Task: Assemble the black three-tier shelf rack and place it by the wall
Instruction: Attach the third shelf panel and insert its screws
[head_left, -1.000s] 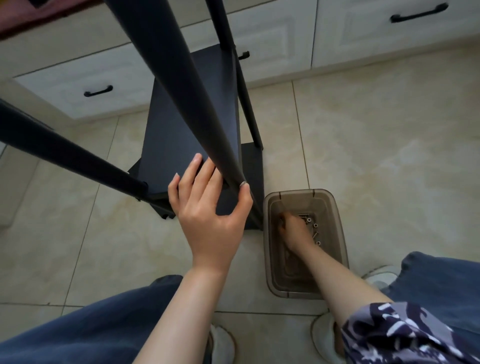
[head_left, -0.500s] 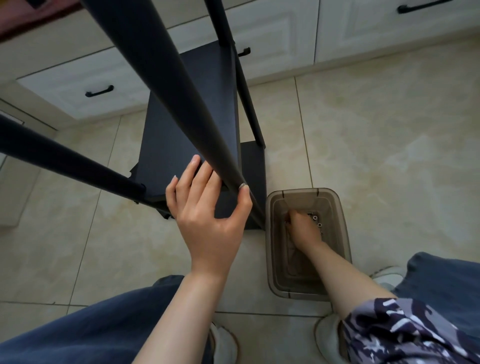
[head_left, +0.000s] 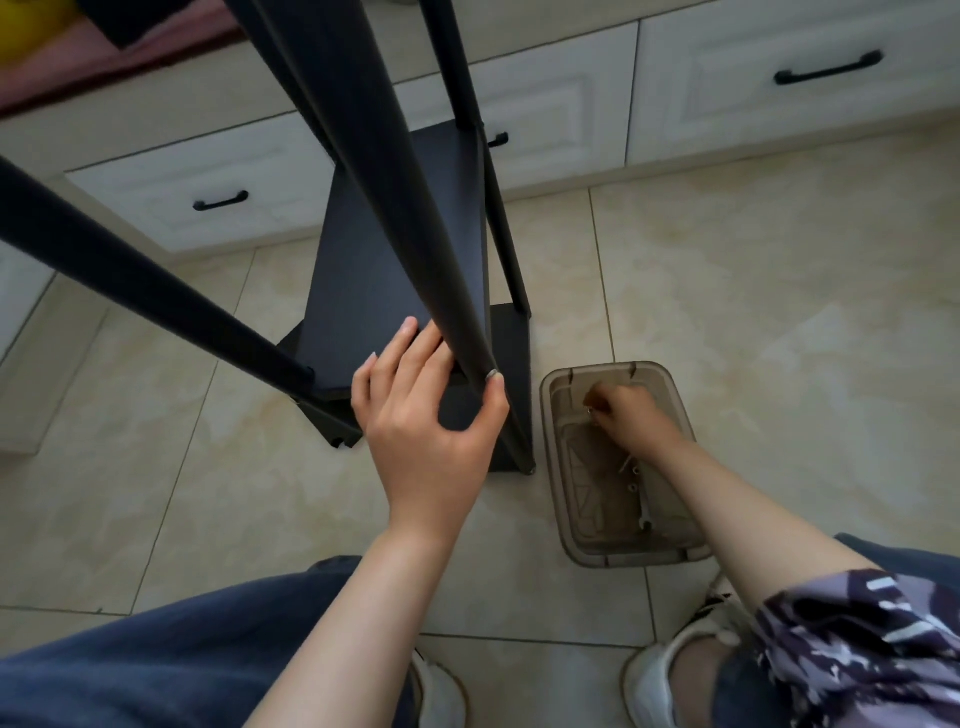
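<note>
head cam, looking straight down. the black shelf rack stands on the tile floor in the middle of the frame, partly built, its far end right up by the white drawer fronts along the top. you can see one shelf panel and a lower one under it, with black tubes shooting up toward the camera: the front post through the centre, another post running off to the left edge, and a thinner-looking rear post on the right side.

left hand is at the near end of that shelf panel. its fingers lie fairly straight and close together on the panel, and the thumb hooks round the other side of the front post, so the post sits in the crook between thumb and fingers. thumb tip touches the post right by a small silver bit.

right hand is down inside a smoky translucent plastic bin on the floor, just right of the rack. its fingers are bunched up, pinching a small silvery fastener. it's too blurry to say exactly what kind. a few loose fasteners lie on the bin's bottom, nearer me than the hand.

bottom of frame: blue trousers, white shoes and a camo-pattern sleeve at lower right.
</note>
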